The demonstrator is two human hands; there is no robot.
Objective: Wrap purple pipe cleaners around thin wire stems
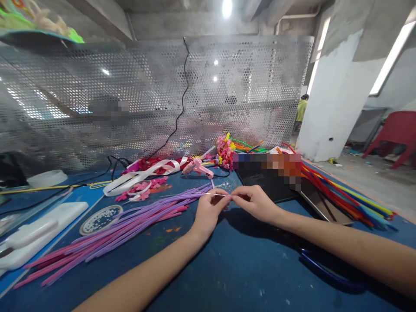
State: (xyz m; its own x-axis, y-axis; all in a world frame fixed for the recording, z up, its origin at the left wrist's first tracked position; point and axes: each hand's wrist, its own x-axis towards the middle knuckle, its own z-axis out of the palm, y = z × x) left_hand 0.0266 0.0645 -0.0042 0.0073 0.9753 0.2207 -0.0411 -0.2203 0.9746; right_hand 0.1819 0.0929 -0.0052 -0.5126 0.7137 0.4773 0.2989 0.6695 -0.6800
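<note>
Both of my hands meet above the blue table, fingertips touching. My left hand (209, 210) pinches a thin pale wire (208, 193), which runs out to the left over the fingers. At the wire's right end the thumb and finger of my right hand (255, 201) are pinched together; what lies between these fingertips is mostly hidden. More thin wires (224, 185) lie just behind the hands. Left of my left hand a bundle of purple and pink pipe cleaners (139, 221) is spread across the table. Behind the hands rests a pink glue gun (197, 169).
White ribbon (143, 173) and pink fuzzy pieces (147, 188) lie at the back left, near a round dish of white beads (101, 219). A dark box (260, 182) and colourful pipe cleaners (351, 195) are at right. A blue curved object (331, 273) lies below my right forearm.
</note>
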